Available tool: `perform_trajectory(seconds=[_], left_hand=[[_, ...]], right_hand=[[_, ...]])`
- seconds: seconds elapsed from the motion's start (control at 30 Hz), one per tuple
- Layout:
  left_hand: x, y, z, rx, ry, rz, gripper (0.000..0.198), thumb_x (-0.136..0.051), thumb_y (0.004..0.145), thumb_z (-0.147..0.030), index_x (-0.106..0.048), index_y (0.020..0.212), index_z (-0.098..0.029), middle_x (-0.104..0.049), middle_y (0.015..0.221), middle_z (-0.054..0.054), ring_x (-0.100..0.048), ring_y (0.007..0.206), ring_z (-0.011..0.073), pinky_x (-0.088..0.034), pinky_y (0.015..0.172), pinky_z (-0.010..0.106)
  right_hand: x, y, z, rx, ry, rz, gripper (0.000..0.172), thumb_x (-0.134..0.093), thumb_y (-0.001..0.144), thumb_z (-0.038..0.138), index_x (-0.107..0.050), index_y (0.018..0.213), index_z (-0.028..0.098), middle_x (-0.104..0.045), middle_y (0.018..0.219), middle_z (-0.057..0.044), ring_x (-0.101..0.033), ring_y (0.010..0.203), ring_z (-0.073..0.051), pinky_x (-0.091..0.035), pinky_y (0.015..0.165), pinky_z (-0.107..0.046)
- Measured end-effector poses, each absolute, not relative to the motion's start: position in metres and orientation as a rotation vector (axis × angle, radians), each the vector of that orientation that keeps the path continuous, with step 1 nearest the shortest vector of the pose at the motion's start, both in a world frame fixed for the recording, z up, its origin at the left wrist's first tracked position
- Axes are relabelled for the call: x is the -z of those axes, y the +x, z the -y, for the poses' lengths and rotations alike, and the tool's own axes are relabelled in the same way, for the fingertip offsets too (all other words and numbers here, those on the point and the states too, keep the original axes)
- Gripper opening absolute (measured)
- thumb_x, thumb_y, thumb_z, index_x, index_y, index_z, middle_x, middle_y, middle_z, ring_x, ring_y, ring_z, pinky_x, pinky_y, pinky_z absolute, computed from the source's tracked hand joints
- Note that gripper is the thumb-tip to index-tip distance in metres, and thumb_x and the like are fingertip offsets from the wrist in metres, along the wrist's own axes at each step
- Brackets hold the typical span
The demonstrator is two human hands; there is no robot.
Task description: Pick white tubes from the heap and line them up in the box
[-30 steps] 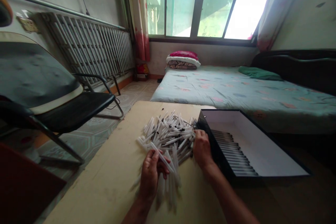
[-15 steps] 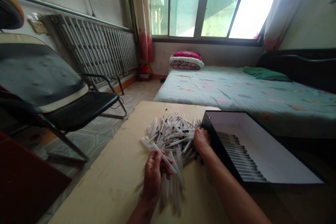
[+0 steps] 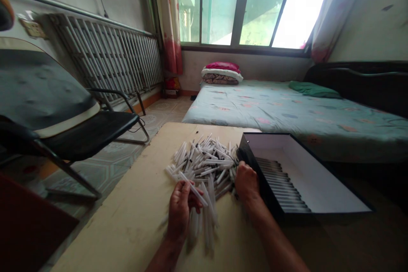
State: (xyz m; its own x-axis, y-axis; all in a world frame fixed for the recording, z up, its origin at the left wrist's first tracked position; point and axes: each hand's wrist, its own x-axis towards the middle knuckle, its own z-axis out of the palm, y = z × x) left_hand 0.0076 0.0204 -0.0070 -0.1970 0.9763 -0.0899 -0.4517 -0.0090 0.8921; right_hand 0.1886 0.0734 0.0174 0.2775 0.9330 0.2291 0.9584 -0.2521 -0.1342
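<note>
My left hand [image 3: 181, 208] is closed round a couple of translucent white pen barrels [image 3: 194, 189], held slanting over the near side of the pile. Loose white barrels and black parts make up that pile [image 3: 207, 157] on the pale tabletop. More barrels [image 3: 208, 204] lie fanned out just right of my left hand. My right hand [image 3: 247, 182] is curled at the pile's right edge, close against the box's dark outer wall; its fingertips are hidden. Inside the black-edged box [image 3: 325, 174] with a white interior, several dark-ended pens [image 3: 283, 185] lie in a neat row.
The pale table [image 3: 127, 212] stands before a bed [image 3: 264, 106] with folded bedding [image 3: 222, 72]. On the left are a black chair [image 3: 92, 129] and a dark red surface [image 3: 28, 225]. A small black piece [image 3: 196, 132] lies near the table's far edge.
The view has shifted slightly to the right. My right hand has drawn back a little toward me beside the box. The left hand keeps its hold on the pen barrels.
</note>
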Motion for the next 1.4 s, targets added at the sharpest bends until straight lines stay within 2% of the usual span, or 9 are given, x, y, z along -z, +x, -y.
perform_trajectory(seconds=[0.1,0.17,0.27,0.37,0.53,0.77,1.1,1.23,1.4], left_hand=[[0.006,0.005,-0.021,-1.536,0.679,-1.004,0.026,-0.064,0.073,-0.038,-0.049,0.082,-0.019,-0.068,0.062,0.0,-0.056,0.041,0.0107,-0.044,0.039,0.021],[0.004,0.003,-0.022,-1.559,0.643,-0.987,0.024,-0.065,0.073,-0.035,-0.05,0.082,-0.019,-0.069,0.065,0.0,-0.058,0.046,0.0105,-0.047,0.045,0.021],[0.001,-0.002,-0.024,-1.609,0.585,-0.967,0.022,-0.066,0.073,-0.034,-0.052,0.081,-0.018,-0.069,0.068,0.0,-0.06,0.05,0.0101,-0.05,0.05,0.022],[0.0,-0.008,-0.027,-1.669,0.536,-0.954,0.022,-0.066,0.073,-0.033,-0.053,0.079,-0.017,-0.07,0.067,0.0,-0.061,0.051,0.0106,-0.051,0.052,0.022],[0.001,-0.014,-0.029,-1.715,0.5,-0.963,0.023,-0.067,0.072,-0.033,-0.053,0.082,-0.017,-0.07,0.067,0.0,-0.063,0.052,0.0115,-0.052,0.051,0.024],[0.0,-0.009,-0.027,-1.651,0.601,-0.987,0.023,-0.065,0.074,-0.034,-0.051,0.083,-0.018,-0.07,0.066,-0.001,-0.061,0.046,0.0106,-0.049,0.047,0.021],[-0.001,-0.008,-0.026,-1.652,0.595,-1.024,0.024,-0.066,0.072,-0.036,-0.051,0.08,-0.019,-0.07,0.066,-0.001,-0.062,0.047,0.0113,-0.05,0.049,0.022],[-0.002,-0.002,-0.022,-1.58,0.732,-0.999,0.023,-0.064,0.075,-0.034,-0.049,0.085,-0.02,-0.071,0.069,0.0,-0.064,0.05,0.0147,-0.051,0.05,0.026],[-0.002,0.009,-0.014,-1.298,0.862,-0.861,0.022,-0.068,0.074,-0.027,-0.052,0.085,-0.017,-0.073,0.074,0.007,-0.069,0.061,0.0211,-0.054,0.056,0.031]], right_hand=[[-0.025,0.185,-0.053,0.188,-2.174,1.749,0.019,-0.043,0.091,0.018,-0.061,0.084,0.015,-0.066,0.084,-0.009,-0.064,0.081,-0.02,-0.043,0.066,-0.025],[-0.024,0.18,-0.035,0.087,-1.877,1.774,0.02,-0.044,0.091,0.024,-0.062,0.086,0.018,-0.064,0.083,-0.006,-0.062,0.078,-0.018,-0.044,0.067,-0.024],[-0.013,0.17,-0.01,-0.128,-1.377,1.726,0.019,-0.045,0.09,0.021,-0.063,0.093,0.019,-0.062,0.079,-0.004,-0.06,0.071,-0.016,-0.045,0.066,-0.023],[-0.001,0.162,0.008,-0.179,-1.218,1.663,0.017,-0.047,0.088,0.017,-0.063,0.094,0.019,-0.057,0.074,-0.003,-0.056,0.065,-0.015,-0.045,0.062,-0.024],[0.006,0.156,0.018,-0.188,-1.165,1.7,0.013,-0.049,0.085,0.012,-0.061,0.087,0.018,-0.047,0.066,0.001,-0.049,0.057,-0.013,-0.041,0.054,-0.023],[0.009,0.154,0.018,-0.2,-1.165,1.726,0.014,-0.048,0.085,0.011,-0.059,0.088,0.019,-0.048,0.069,0.0,-0.048,0.058,-0.012,-0.041,0.055,-0.023],[0.01,0.157,0.019,-0.192,-1.181,1.699,0.013,-0.048,0.084,0.013,-0.059,0.084,0.019,-0.045,0.066,0.002,-0.048,0.055,-0.011,-0.039,0.053,-0.023],[0.014,0.154,0.018,-0.186,-1.202,1.722,0.014,-0.047,0.085,0.014,-0.059,0.09,0.019,-0.047,0.066,0.002,-0.048,0.055,-0.012,-0.039,0.054,-0.024],[0.014,0.151,0.021,-0.295,-1.262,1.681,0.021,-0.047,0.085,0.02,-0.051,0.105,0.017,-0.047,0.065,0.003,-0.048,0.053,-0.012,-0.041,0.053,-0.024]])
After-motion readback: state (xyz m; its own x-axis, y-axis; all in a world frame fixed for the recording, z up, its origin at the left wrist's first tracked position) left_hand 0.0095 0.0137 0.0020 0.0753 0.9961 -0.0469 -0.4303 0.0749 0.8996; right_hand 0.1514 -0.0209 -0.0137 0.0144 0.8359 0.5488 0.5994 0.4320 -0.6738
